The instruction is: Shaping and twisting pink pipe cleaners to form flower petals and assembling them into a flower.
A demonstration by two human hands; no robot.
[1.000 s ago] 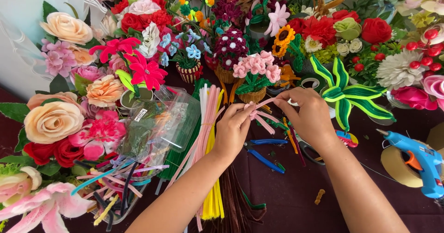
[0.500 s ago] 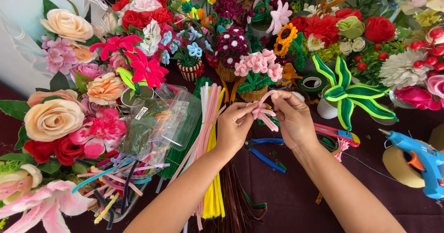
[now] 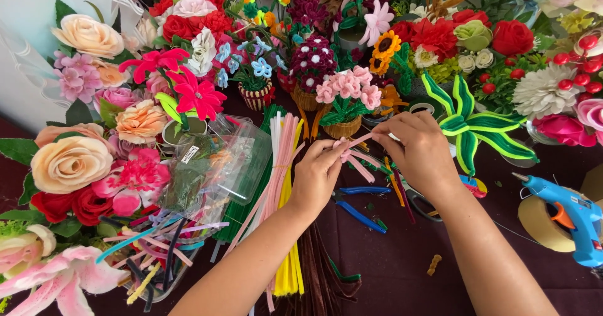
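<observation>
I see both hands meeting over the dark maroon table (image 3: 402,272), just in front of a small basket of pink flowers (image 3: 347,90). The left hand (image 3: 317,175) is clenched around a little bunch of pink pipe cleaners (image 3: 359,159); its fingertips pinch the stems near their upper ends, and the loose ends fan out to the right and downward. They look fuzzy and thin, pale pink, some straight and one or two bent. The right hand (image 3: 421,153) pinches one of the same pink stems at its top end between thumb and forefinger, so this strand runs slanting between the two hands.

Below the hands I see blue-handled pliers (image 3: 358,204) lying on the table, with a few coloured stems beside them. To the left of the left forearm lies a long bundle of pipe cleaners (image 3: 282,184) in pink, white and yellow, next to a clear plastic bag (image 3: 217,171). At the right edge a blue glue gun (image 3: 568,215) rests on a roll of tape (image 3: 540,223). A green striped leaf shape (image 3: 471,124) stands just beyond the right hand, well among the crowded handmade flowers.
</observation>
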